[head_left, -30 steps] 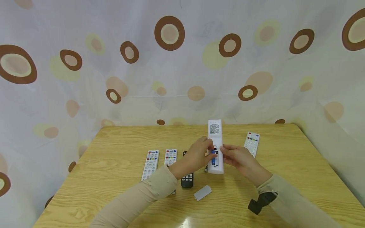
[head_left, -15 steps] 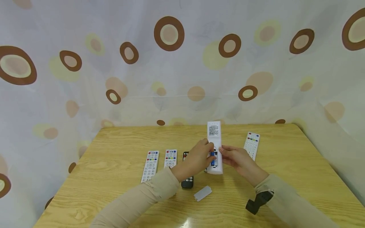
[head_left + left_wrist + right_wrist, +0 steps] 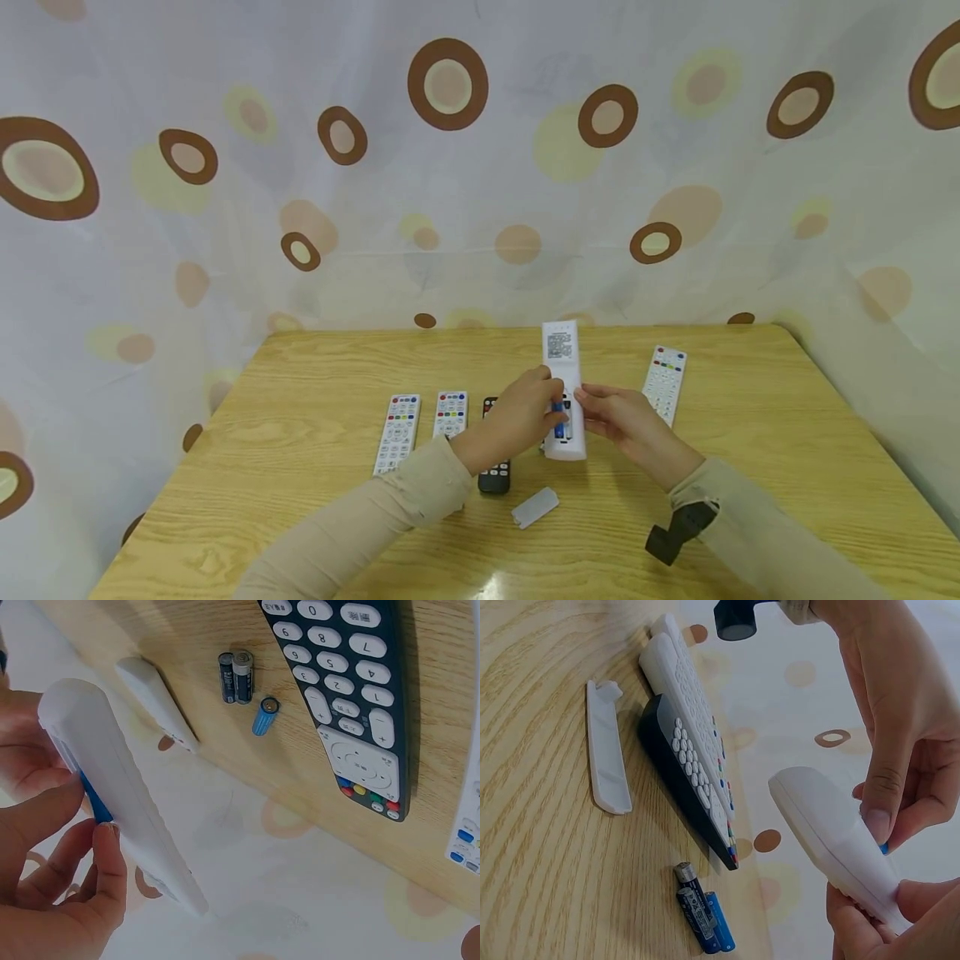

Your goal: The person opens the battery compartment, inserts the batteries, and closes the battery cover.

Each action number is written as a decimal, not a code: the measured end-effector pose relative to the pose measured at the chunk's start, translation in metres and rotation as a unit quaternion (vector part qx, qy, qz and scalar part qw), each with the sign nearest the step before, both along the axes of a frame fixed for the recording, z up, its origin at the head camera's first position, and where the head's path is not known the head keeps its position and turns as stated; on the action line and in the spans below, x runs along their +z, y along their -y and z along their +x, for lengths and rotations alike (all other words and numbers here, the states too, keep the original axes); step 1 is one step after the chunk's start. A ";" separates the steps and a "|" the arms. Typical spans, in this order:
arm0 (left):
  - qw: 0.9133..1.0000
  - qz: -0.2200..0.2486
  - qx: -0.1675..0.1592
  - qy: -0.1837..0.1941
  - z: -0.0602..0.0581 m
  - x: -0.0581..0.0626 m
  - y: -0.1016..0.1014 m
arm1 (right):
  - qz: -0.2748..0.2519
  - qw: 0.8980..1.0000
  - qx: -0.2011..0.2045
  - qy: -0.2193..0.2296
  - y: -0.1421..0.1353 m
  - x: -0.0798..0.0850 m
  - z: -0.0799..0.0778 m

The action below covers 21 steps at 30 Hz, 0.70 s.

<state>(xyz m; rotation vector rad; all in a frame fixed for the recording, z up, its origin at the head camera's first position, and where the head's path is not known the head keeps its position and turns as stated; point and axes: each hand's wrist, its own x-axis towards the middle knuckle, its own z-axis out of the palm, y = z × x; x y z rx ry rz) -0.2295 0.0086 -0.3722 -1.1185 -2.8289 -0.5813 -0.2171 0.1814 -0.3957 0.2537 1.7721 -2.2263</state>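
Back side up, a white remote control (image 3: 561, 350) is held tilted above the table, its battery compartment uncovered. My right hand (image 3: 630, 421) grips it by its right edge, the thumb along the side. With thumb and fingers, my left hand (image 3: 521, 417) pinches a blue battery (image 3: 94, 796) at the compartment; in the head view the battery lies along the left slot, partly covered by the fingers. A white battery cover (image 3: 536, 507) lies on the table below the remote. Two dark batteries (image 3: 235, 678) and another blue battery (image 3: 265, 717) lie loose on the table.
On the wooden table (image 3: 300, 433), two white remotes with coloured buttons lie to the left, partly behind the left sleeve. Beside them is a black remote (image 3: 494, 477). Another white remote (image 3: 664, 383) lies beyond the right hand. A patterned curtain (image 3: 517, 167) hangs behind the table.
The held remote has shifted slightly down and to the left, both hands with it. My left hand keeps its pinch on the blue battery. Things on the table stay put.
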 end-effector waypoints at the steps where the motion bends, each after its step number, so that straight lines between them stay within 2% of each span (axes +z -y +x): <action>1: 1.000 0.002 0.000 0.006 -0.001 0.000 0.000 | 0.000 1.000 0.001 -0.001 0.000 0.000 0.000; 6: 0.999 0.017 0.005 0.038 -0.004 -0.001 -0.001 | -0.005 1.000 0.002 -0.002 0.000 -0.002 0.000; 9: 0.999 0.015 0.016 0.041 -0.003 -0.001 -0.002 | -0.007 1.000 -0.003 0.004 0.000 -0.001 -0.001; 11: 1.000 -0.005 0.021 0.020 0.000 -0.001 -0.003 | -0.010 1.000 -0.008 0.006 0.000 -0.001 -0.001; 13: 0.999 -0.039 0.020 -0.031 0.004 -0.002 -0.003 | -0.018 1.000 -0.012 0.007 0.000 0.000 -0.002; 17: 0.987 -0.084 0.013 -0.135 0.009 -0.005 -0.004 | -0.034 0.999 -0.020 0.006 -0.001 0.001 -0.004; 18: 0.985 -0.086 0.014 -0.148 0.009 -0.007 -0.004 | -0.036 0.999 -0.022 0.007 -0.001 0.001 -0.004; 19: 0.986 -0.083 0.014 -0.147 0.008 -0.008 -0.004 | -0.037 0.999 -0.022 0.007 -0.001 0.002 -0.004; 21: 0.990 -0.064 0.016 -0.127 0.006 -0.009 -0.004 | -0.036 0.999 -0.025 0.007 -0.001 0.002 -0.004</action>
